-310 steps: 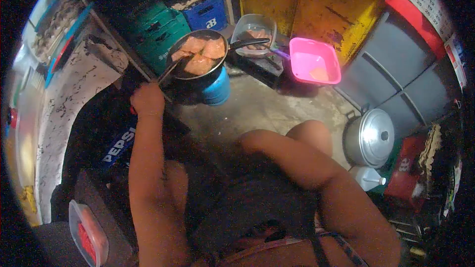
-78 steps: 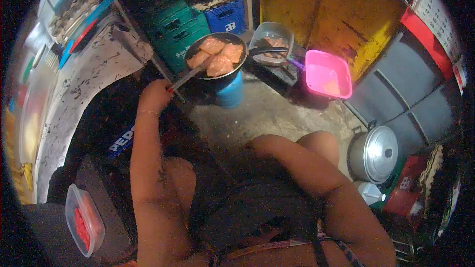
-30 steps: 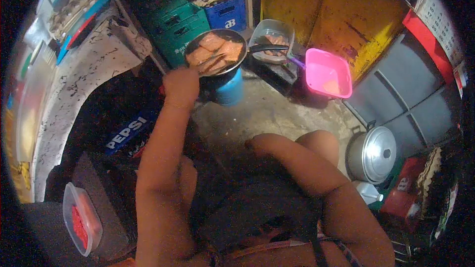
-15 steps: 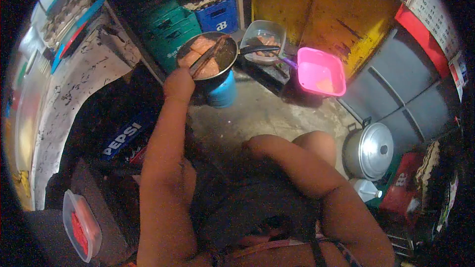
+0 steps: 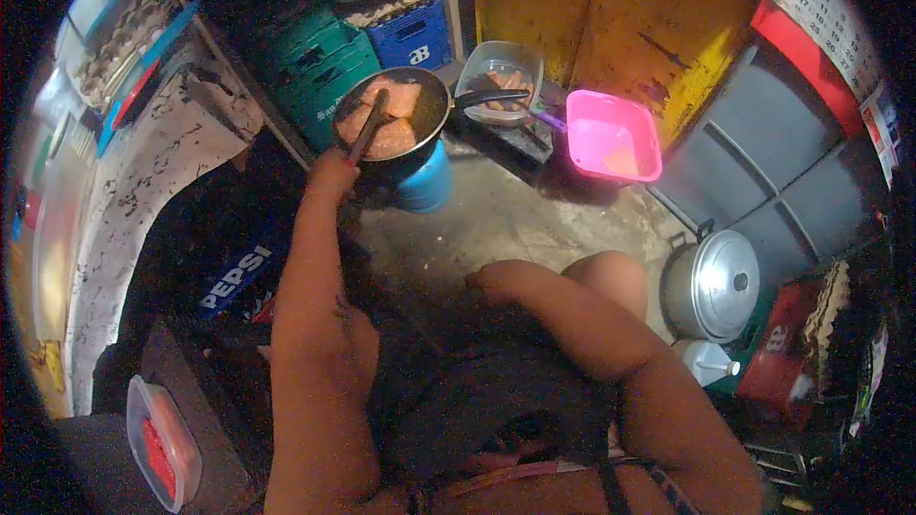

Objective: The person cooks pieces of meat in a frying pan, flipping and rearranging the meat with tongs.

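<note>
In my left hand point(image 5: 334, 176) I grip a pair of tongs point(image 5: 367, 129) by the near end. Their far end lies over the frying pan point(image 5: 441, 129), among several flat orange-pink slices point(image 5: 392, 141) that look like meat. The pan's black handle point(image 5: 491, 95) points right, over a clear plastic tub point(image 5: 527, 59) with brownish-pink pieces inside. My right hand point(image 5: 485, 279) rests low by my knee, well apart from the pan. Its fingers are lost in shadow.
A blue gas cylinder point(image 5: 426, 186) stands under the pan. To the right are a pink basin point(image 5: 611, 124) and a lidded metal pot point(image 5: 718, 284). Green crates point(image 5: 334, 67) and a blue crate point(image 5: 412, 38) stand behind. A container with red contents point(image 5: 162, 443) sits lower left.
My left hand has drawn back slightly left and down. The tongs have swung from lying across the slices toward the right rim to a steeper angle over the pan's middle.
</note>
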A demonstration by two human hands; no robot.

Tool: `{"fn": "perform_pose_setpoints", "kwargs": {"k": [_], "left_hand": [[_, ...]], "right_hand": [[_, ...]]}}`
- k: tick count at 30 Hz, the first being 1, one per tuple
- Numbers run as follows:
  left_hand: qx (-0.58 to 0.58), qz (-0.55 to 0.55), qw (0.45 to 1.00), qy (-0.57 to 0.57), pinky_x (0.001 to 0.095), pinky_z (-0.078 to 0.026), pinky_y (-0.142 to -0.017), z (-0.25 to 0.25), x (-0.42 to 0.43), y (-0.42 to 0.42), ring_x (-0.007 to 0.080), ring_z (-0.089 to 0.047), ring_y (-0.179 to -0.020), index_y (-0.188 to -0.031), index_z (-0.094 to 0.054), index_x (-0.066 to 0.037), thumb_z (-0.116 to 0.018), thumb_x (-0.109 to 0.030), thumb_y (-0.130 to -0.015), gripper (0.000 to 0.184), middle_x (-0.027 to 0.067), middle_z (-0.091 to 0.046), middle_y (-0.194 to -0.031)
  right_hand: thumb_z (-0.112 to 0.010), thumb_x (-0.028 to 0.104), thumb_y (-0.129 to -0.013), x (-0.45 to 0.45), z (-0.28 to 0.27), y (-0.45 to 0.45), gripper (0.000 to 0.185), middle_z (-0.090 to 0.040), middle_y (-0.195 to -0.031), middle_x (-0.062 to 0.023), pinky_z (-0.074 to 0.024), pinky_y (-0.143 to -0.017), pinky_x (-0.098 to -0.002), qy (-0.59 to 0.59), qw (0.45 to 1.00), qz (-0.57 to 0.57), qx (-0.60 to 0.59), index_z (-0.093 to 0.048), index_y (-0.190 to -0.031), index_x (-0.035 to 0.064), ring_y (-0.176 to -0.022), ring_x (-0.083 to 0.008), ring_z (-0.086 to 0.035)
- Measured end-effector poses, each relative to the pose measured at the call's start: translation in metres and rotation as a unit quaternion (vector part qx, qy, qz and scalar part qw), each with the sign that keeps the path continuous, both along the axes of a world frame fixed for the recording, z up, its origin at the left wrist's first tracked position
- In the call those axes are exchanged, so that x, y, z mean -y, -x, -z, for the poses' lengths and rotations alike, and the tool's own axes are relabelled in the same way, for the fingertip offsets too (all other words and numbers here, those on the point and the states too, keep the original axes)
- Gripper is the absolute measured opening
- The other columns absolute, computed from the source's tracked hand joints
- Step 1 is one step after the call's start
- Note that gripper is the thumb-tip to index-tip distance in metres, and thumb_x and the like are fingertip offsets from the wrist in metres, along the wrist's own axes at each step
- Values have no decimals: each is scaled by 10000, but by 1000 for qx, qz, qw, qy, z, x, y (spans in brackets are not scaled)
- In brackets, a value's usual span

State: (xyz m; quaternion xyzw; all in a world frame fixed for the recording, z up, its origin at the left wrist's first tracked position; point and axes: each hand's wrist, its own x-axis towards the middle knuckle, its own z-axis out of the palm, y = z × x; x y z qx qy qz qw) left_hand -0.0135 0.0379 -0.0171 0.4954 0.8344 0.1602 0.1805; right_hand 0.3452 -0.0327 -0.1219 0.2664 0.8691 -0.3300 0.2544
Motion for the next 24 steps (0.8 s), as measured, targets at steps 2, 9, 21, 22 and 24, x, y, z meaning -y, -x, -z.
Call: {"fn": "perform_pose_setpoints", "kwargs": {"k": [2, 9, 21, 22, 24], "left_hand": [[6, -2, 1000, 15, 477, -564, -589, 3, -2, 0, 325, -723, -699, -1078, -691, -17, -763, -161, -884, 252, 170, -726, -912], [117, 14, 993, 30, 452, -526, -492, -27, 19, -36, 261, -681, -612, -1097, -661, -25, -719, -136, -920, 216, 135, -704, -855], [3, 94, 995, 36, 463, -572, -612, -27, 18, -30, 307, -724, -694, -1067, -698, -18, -736, -156, -882, 233, 166, -733, -894], [-31, 115, 992, 29, 466, -581, -656, -20, 14, -22, 324, -732, -735, -1061, -708, -15, -742, -163, -871, 244, 176, -742, -920], [-59, 124, 990, 22, 472, -586, -737, -18, 13, -15, 352, -742, -814, -1051, -725, -13, -752, -177, -849, 262, 192, -753, -969]], "right_hand": [[-740, 382, -856, -2, 14, 1, 687, -665, -1346, -187, -503, -1030, -513, 1, 1000, 0, -3, -550, -1481, 170, -1245, -394, -627], [-767, 334, -841, 1, -2, 5, 737, -648, -1385, -171, -495, -1047, -513, 1, 999, 7, 40, -518, -1516, 175, -1272, -386, -615], [-716, 319, -885, 2, 2, 4, 630, -655, -1360, -179, -495, -1040, -521, -13, 1000, 1, 11, -558, -1476, 169, -1249, -397, -619], [-714, 317, -885, 2, -1, 3, 627, -657, -1356, -182, -497, -1035, -523, -13, 1000, 4, 5, -558, -1474, 172, -1246, -399, -621], [-711, 314, -885, 3, -4, 0, 620, -661, -1347, -186, -501, -1027, -526, -12, 1000, 9, -7, -560, -1471, 177, -1239, -401, -624]]}}
